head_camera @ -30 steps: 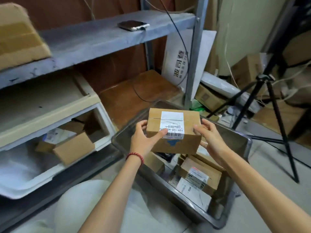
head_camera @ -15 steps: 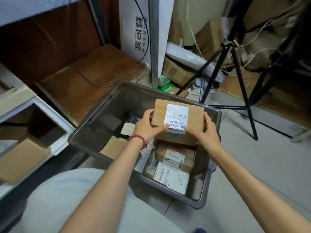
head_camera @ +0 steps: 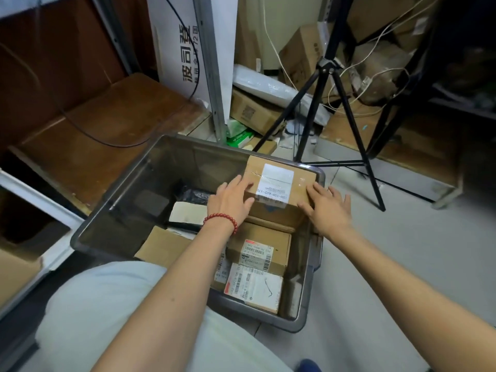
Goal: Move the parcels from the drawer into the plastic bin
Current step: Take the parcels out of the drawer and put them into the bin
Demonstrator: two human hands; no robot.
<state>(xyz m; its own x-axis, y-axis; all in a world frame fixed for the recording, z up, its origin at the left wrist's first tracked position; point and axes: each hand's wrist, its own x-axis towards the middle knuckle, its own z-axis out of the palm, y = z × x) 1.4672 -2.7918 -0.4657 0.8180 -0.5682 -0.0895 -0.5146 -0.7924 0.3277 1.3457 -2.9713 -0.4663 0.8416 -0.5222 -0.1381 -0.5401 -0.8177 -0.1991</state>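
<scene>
A grey plastic bin (head_camera: 107,202) stands on the floor in front of me. A brown parcel with a white label (head_camera: 279,181) rests in its far right corner, on top of other parcels. My left hand (head_camera: 230,202) lies against the parcel's left end, fingers on top and thumb on the front face. My right hand (head_camera: 328,208) touches its right near edge with fingers spread. Lower in the bin lie several labelled parcels (head_camera: 259,251) and a plain brown one (head_camera: 163,245). The white drawer (head_camera: 40,200) shows at the left edge with a cardboard parcel (head_camera: 16,272) in it.
A black tripod (head_camera: 332,103) stands just behind the bin on the right. A metal shelf post (head_camera: 212,76) rises behind the bin's far side, with a wooden board (head_camera: 107,124) to its left. Cardboard boxes and cables crowd the back. My knee (head_camera: 107,304) is beside the bin's near edge.
Both hands carried the labelled parcel from above the bin down into its far right corner. My fingers have loosened from a grip to a flat touch.
</scene>
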